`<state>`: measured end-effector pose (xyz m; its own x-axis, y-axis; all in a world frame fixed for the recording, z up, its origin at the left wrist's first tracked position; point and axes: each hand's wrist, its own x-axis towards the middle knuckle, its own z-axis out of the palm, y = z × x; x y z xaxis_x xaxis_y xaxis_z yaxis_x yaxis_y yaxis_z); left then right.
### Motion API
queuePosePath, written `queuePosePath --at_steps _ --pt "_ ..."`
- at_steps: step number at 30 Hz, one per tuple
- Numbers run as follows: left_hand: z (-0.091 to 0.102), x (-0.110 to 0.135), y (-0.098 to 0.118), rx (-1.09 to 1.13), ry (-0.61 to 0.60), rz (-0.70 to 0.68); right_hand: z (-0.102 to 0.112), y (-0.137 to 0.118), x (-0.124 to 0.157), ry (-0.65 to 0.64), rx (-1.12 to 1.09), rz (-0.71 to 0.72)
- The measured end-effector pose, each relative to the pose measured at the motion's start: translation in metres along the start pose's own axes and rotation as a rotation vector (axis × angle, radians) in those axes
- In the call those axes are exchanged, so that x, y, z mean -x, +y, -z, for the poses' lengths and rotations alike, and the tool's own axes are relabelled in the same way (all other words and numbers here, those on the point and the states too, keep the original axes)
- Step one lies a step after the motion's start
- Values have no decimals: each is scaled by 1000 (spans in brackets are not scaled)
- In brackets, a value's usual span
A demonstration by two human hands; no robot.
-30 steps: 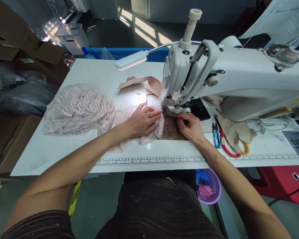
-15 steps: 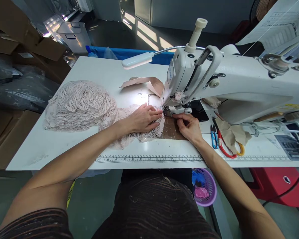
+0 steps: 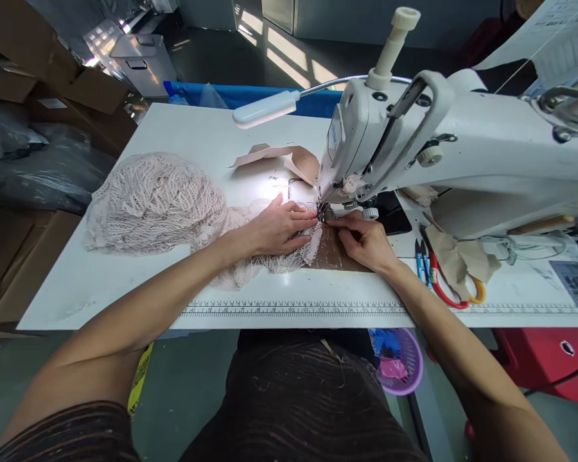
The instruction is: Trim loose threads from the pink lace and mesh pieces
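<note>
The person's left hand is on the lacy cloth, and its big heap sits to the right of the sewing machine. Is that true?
Not quite: the head view shows the big heap left of the sewing machine. The left hand is on the lacy cloth.

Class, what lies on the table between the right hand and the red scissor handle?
Blue snips lie between the right hand and the red scissor handle, as the head view shows.

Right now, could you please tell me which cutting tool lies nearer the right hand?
It is the blue thread snips; the scissors, with red and yellow handles, lie farther from the right hand, partly under brown paper.
</note>
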<state>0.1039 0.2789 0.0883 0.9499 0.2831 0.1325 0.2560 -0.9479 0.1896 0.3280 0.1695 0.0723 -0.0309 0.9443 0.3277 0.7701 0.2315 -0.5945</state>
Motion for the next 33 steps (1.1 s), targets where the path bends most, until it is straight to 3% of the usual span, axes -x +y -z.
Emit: queuePosePath --at_steps 5,18,25,33 --pt "5 0 5 -26 -18 18 1 -1 -1 -149 183 129" --pt "-1 -2 5 -76 7 54 -1 -11 4 -172 360 156" --pt "-5 -6 8 -124 60 85 -4 -20 2 -224 469 88" --pt "-7 -11 6 -204 102 108 -12 -14 4 -152 431 99"
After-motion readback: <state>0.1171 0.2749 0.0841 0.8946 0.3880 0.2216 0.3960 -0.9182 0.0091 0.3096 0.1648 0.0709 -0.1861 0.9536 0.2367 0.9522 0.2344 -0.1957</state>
